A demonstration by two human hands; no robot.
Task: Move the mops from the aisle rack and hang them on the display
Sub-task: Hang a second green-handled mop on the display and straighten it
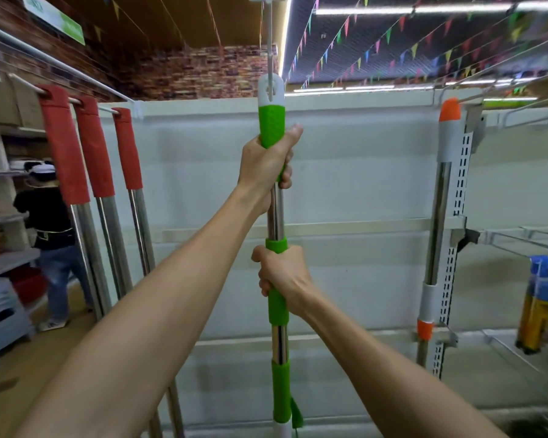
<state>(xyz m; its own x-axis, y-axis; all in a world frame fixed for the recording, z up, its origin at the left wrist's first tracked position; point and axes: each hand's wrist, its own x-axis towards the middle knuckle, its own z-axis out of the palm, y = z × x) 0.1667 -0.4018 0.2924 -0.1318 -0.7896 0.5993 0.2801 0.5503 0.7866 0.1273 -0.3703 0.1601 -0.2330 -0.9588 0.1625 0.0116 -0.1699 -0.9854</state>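
Note:
I hold a green-and-steel mop handle [276,222] upright in the middle of the view. My left hand [268,165] grips it just under the upper green grip. My right hand [282,275] is closed around the green collar lower down. The handle's white hanging loop [270,90] sits around a thin white display hook [269,42] that points toward me. Three red-gripped mops [92,150] hang from a rail on the left. An orange-and-grey mop [446,147] hangs at the right. The mop heads are out of view.
A white back panel [345,172] fills the space behind the handle. A perforated shelf upright [459,184] and wire shelves with packaged goods [541,298] stand to the right. A person [51,235] stands in the left aisle beside grey stools [0,311].

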